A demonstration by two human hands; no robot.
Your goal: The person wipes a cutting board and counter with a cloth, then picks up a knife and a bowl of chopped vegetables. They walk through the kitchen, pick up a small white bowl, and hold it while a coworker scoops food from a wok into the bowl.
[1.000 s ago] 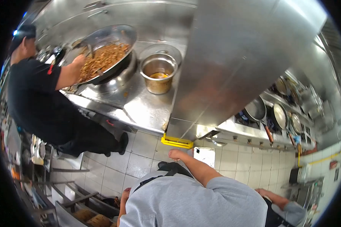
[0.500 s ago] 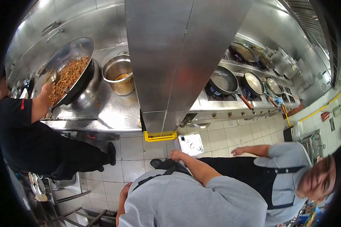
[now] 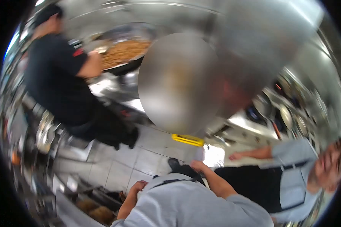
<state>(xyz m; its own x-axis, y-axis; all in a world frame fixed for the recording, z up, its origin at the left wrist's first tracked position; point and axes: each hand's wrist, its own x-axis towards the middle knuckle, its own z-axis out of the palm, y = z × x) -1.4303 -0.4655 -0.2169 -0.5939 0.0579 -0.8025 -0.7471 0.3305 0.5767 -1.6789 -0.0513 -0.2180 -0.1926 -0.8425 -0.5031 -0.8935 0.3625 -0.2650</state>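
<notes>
My left hand (image 3: 139, 185) hangs low beside my waist, its fingers smeared by motion. In front of my body, above the tiled floor, hangs my right hand (image 3: 197, 165). It looks loosely curled, with nothing visible in it. Near it on the floor side is a bright white-topped box (image 3: 213, 156). My dark shoe (image 3: 173, 163) shows just beyond my waist. Neither hand touches a pan or a counter. A large round blurred patch covers the middle of the view and hides what lies behind it.
To the left, a person in black (image 3: 60, 83) works at a large wok (image 3: 134, 31) of brown food. At right stands a person in grey with a black apron (image 3: 250, 187). Several pans (image 3: 263, 105) sit on the stove behind. A yellow guard (image 3: 187, 140) rims the pillar's base.
The view has swung left, so the wok, the person in black and the stove now appear further right. More of my left hand shows. Everything is more blurred.
</notes>
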